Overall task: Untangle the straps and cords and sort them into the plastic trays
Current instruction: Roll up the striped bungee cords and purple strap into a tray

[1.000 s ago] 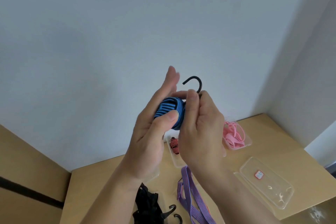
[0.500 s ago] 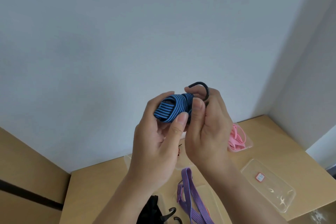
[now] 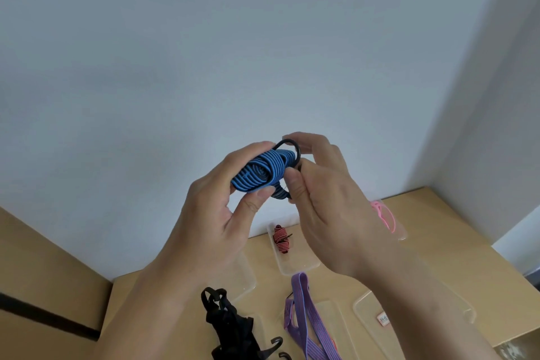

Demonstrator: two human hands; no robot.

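A coiled blue strap with black stripes (image 3: 260, 170) is held up in the air in front of the wall. My left hand (image 3: 216, 213) grips the coil between thumb and fingers. My right hand (image 3: 321, 202) pinches the strap's black hook (image 3: 293, 145) at the coil's right end. Below, on the wooden table (image 3: 438, 228), a red striped strap (image 3: 281, 238) lies in a clear tray (image 3: 295, 267), a pink cord (image 3: 385, 215) lies in another tray, a purple strap (image 3: 304, 316) drapes over a tray, and a black strap (image 3: 230, 327) with hooks lies at the front.
A clear plastic tray with a small label (image 3: 382, 320) sits at the right front. Another clear tray (image 3: 247, 278) shows behind my left hand. The table stands in a corner of pale walls, its left edge beside a wooden panel (image 3: 43, 286).
Both hands have come slightly lower with the blue coil. The coil has turned so its flat spiral faces me, and my right fingers now close over the hook.
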